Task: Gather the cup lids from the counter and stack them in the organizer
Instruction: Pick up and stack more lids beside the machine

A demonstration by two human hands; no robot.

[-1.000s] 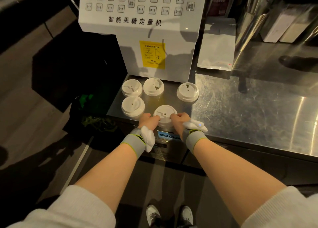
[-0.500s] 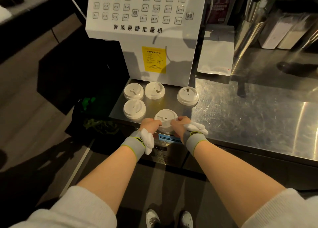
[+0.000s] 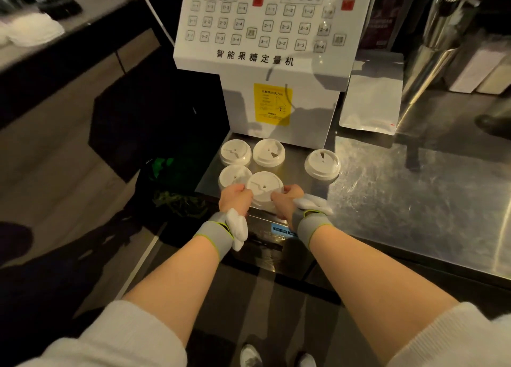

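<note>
Both hands on the nearest round white plastic cup lid [image 3: 264, 189], front edge of the steel counter [image 3: 387, 189]
Left hand [image 3: 235, 198] pinches its left rim, right hand [image 3: 287, 199] its right; lid sits dead centre between them, equally near, four more lids behind, organizer not in view

White dispensing machine [image 3: 265, 62] on steel counter [image 3: 414, 200]; silver pouch [image 3: 370, 101] beside it.

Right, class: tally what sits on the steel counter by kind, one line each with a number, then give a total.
White cup lids: 5, one held between the left hand and right hand
White dispensing machine: 1
Silver pouch: 1
Total: 7
</note>
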